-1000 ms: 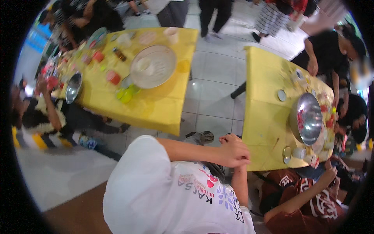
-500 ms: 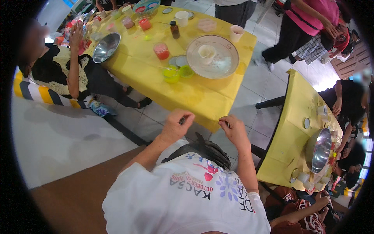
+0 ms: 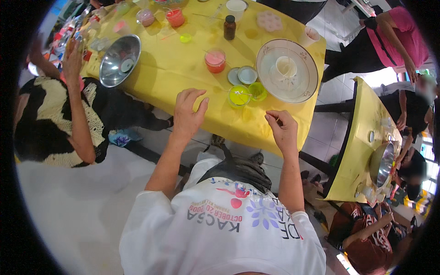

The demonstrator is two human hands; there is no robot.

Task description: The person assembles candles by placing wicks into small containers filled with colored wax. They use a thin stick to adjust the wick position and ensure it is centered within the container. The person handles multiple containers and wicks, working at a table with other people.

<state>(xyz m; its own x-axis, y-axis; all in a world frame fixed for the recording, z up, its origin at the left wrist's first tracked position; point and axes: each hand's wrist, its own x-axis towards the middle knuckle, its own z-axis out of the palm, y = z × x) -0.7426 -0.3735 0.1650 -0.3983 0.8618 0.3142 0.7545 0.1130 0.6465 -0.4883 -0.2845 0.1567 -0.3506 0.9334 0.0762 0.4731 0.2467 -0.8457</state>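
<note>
My left hand (image 3: 188, 114) is raised over the near edge of the yellow-covered table (image 3: 169, 94), thumb and fingers apart, holding nothing visible. My right hand (image 3: 283, 130) hovers near the table's right corner. Its thumb and forefinger pinch together, and anything between them is too small to make out. Beyond the hands, a cup of bright yellow-green liquid (image 3: 239, 97) has a thin stick across it. Beside it are a green cup (image 3: 258, 91) and two round lids, one a grey lid (image 3: 247, 74). A jar of pink-red liquid (image 3: 215, 62) also has a stick across its top.
A large white plate (image 3: 307, 59) carries a white cup (image 3: 286, 67). Farther back are a brown bottle (image 3: 229, 28), a pink mould (image 3: 269, 21) and a paper cup (image 3: 309, 36). A steel bowl (image 3: 120, 59) is at left by a seated person. Another yellow table (image 3: 346, 156) stands right.
The table and its contents now appear closer. Both hands have moved up in view toward the tabletop. My left hand has gone from curled to spread fingers; my right still pinches.
</note>
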